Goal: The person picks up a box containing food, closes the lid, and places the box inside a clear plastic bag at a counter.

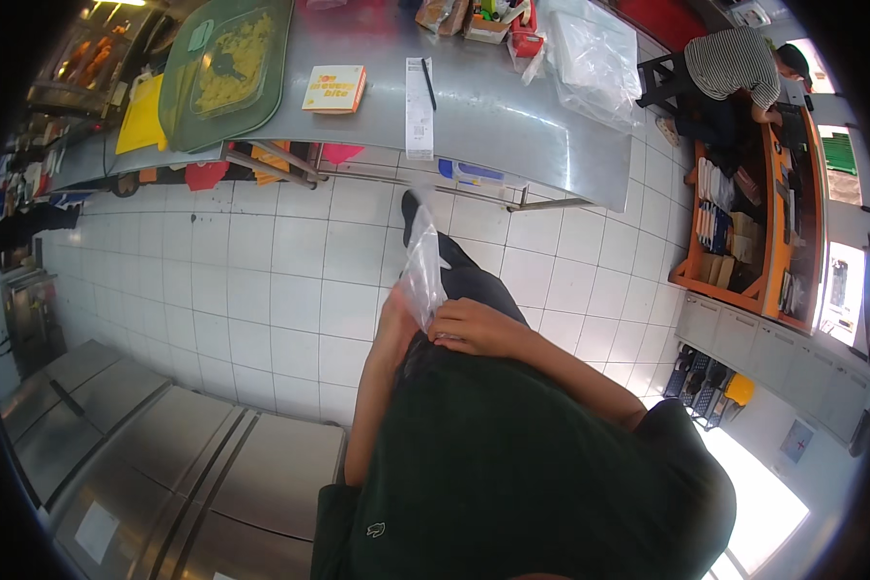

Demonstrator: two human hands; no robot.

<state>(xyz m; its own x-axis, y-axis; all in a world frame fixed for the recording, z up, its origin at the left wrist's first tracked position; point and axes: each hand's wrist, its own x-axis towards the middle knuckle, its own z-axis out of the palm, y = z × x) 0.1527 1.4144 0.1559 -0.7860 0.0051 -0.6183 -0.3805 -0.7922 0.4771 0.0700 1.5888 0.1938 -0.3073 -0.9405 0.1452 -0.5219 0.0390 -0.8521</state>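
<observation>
A clear plastic bag [424,264] hangs in front of my waist, its narrow end pointing away from me. My right hand [467,330] grips the bag's near end with curled fingers. On the other side, my left hand [400,313] holds the same bag, its fingers partly hidden behind the film. Beyond them stands a stainless steel table [377,134]. On it lie a small printed cardboard box [335,90], a paper slip with writing [419,138] and a black pen [429,85] across the slip's edge.
A green tray [275,87] carries a plastic container of yellow food [235,69]. Clear plastic bags [594,51] and a red tape dispenser [527,45] sit at the table's right. Another person [732,65] leans over an orange shelf unit [765,217]. Steel cabinets [275,471] stand at lower left.
</observation>
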